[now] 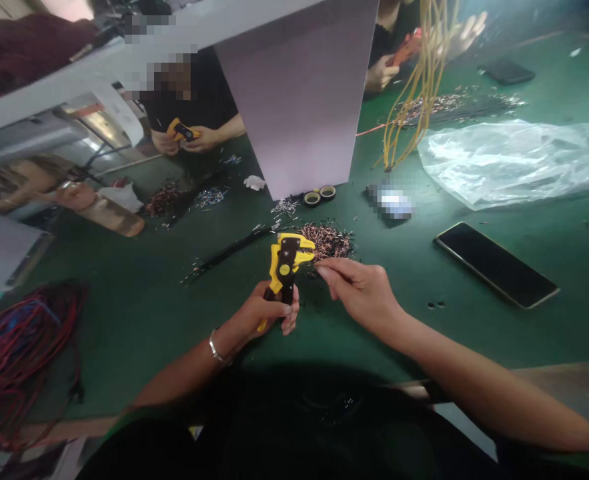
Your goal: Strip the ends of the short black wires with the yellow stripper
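Observation:
My left hand (pixel 274 310) is closed around the handles of a yellow and black wire stripper (pixel 285 263), held upright with its jaws pointing right. Close to those jaws, my right hand (pixel 359 287) pinches thumb and forefinger together on what looks like a short wire (pixel 318 264), mostly hidden by the fingertips. Just behind the tool lies a pile of short black wires with bare copper ends (pixel 328 240). A bundle of longer black wires (pixel 234 250) stretches out to the left of the stripper.
A phone (pixel 497 265) lies at right, with a clear plastic bag (pixel 514 163) beyond it. Two tape rolls (pixel 319 195) sit by an upright grey panel (pixel 304 100). Red and blue cables (pixel 19 353) are coiled at left. Co-workers' hands (pixel 199 138) hold tools across the green table (pixel 374 353).

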Motion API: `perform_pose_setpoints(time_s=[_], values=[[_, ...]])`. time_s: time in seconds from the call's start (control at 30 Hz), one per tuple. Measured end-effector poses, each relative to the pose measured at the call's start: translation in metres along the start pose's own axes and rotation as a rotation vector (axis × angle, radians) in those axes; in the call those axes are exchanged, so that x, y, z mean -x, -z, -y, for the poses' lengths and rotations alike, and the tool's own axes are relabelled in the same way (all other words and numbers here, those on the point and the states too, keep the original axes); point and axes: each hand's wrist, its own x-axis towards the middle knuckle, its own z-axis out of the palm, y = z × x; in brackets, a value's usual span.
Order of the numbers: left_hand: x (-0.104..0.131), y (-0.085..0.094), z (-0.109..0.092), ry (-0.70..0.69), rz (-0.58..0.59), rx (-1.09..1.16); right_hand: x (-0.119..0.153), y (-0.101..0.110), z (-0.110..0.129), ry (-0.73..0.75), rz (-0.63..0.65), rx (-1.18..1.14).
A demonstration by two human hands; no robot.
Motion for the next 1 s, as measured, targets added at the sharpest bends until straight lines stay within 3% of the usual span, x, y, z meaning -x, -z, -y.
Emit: perform_pose_setpoints(time_s=[0.17, 0.43, 0.7, 1.0], values=[[0.0007, 0.0035, -0.0092, 0.023, 0.108, 0.114, -0.0096, 0.0090, -0.0056, -0.125, 0.042, -0.153], [0.0020, 0.0095, -0.0088, 0.064, 0.225, 0.183, -0.0109, 0.0036, -0.0050, -0.228, 0.134, -0.462], [0.0031, 0.0062, -0.0083, 0.093, 0.276, 0.168, -0.0102, 0.0030, -0.0012, -0.329, 0.054, -0.401], [0.0049, 0.0037, -0.0058, 0.091, 0.297, 0.156, -0.0073, 0.0012, 0.0014, -0.323, 0.069, -0.378]])
